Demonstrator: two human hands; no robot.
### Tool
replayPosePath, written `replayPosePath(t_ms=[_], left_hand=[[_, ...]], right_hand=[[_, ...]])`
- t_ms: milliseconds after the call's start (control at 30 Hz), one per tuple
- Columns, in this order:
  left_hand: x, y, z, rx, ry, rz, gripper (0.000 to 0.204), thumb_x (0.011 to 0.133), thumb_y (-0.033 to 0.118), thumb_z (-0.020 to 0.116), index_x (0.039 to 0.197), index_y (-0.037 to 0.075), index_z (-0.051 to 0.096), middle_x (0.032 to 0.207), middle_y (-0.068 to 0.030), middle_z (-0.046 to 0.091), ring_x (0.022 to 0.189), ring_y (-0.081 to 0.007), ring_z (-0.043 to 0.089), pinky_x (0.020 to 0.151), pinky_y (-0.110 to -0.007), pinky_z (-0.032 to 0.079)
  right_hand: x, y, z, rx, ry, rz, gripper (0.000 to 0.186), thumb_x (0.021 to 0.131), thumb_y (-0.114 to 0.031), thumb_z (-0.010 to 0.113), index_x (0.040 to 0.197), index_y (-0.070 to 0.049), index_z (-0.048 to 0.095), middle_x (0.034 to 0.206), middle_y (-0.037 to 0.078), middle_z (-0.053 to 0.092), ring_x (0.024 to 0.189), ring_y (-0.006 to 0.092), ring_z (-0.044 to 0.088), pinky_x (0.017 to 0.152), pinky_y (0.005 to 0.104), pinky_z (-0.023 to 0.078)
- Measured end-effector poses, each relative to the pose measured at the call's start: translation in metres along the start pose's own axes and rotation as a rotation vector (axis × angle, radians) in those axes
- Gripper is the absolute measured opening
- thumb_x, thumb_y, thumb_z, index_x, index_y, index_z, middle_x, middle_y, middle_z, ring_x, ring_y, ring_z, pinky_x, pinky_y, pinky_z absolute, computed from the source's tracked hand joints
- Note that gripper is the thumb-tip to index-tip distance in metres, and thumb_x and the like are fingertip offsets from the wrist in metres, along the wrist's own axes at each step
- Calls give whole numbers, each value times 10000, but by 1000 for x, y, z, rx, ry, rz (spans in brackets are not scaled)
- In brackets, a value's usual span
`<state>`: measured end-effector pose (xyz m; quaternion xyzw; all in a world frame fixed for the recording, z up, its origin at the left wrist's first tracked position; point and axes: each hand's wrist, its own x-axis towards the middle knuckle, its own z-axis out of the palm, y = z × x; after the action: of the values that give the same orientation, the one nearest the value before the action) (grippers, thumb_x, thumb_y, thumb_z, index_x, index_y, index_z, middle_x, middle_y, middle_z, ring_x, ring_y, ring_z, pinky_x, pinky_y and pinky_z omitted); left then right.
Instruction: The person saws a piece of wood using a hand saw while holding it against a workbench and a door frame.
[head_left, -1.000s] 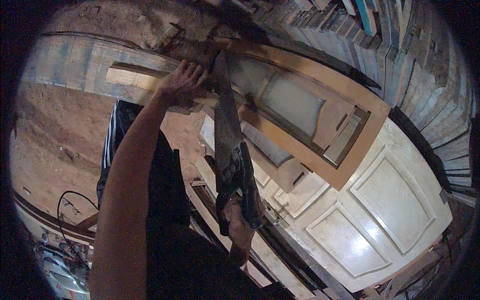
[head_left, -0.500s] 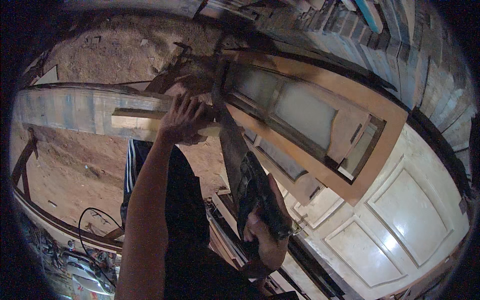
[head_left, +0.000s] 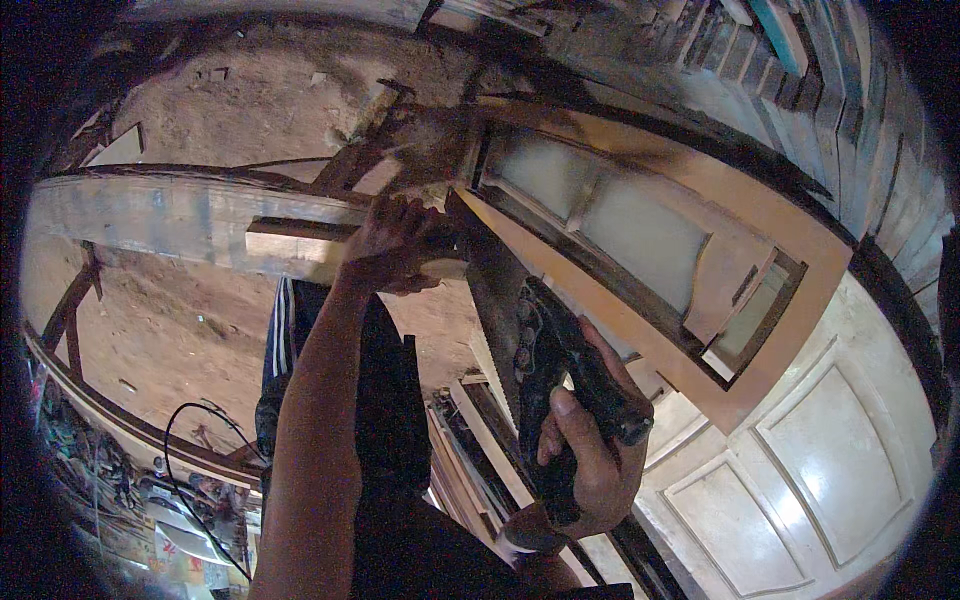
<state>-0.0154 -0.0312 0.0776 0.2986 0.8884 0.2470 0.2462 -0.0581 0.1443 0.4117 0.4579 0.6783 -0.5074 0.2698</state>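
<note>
My right hand [head_left: 600, 450] is wrapped round the black handle of a handsaw [head_left: 492, 285], whose dark blade slants up and away to the left. The far part of the blade stands beside the end of a pale wood strip [head_left: 300, 243]. That strip lies on a long, worn plank [head_left: 150, 215]. Fingers curled, my left hand [head_left: 390, 245] grips the strip close to the blade and presses it on the plank. Shadow and my fingers hide just where the teeth meet the wood.
To the right, an orange-brown door frame with glass panes [head_left: 640, 240] leans over a cream panelled door [head_left: 830, 440]. Several wood lengths [head_left: 465, 450] lie below the saw. A black cable [head_left: 175, 450] loops at lower left above clutter. Stacked boards [head_left: 740, 60] stand at upper right.
My right hand and the saw's handle have swung to the right and slightly up, showing more of the blade's side. My left hand keeps its place on the strip. The whole view has shifted slightly.
</note>
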Motion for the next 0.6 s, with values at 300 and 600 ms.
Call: replayPosePath(t_ms=[300,600], left_hand=[[-6,-5,16,244,157,70,1107,611,692,777,1435,23,465,1378,-204,522,1280,-413,483,1072,-616,379],[1,-6,10,275,-55,-1,1029,731,699,724,1463,26,459,1467,-217,481,1430,-404,365,1160,-582,299]], right_hand=[[-30,73,12,-95,68,-260,648,887,-96,649,1493,30,455,787,33,634,524,65,490,476,223,393],[-59,201,24,-51,170,-370,591,944,-127,604,1501,-2,451,1305,183,620,1123,203,611,929,326,488]])
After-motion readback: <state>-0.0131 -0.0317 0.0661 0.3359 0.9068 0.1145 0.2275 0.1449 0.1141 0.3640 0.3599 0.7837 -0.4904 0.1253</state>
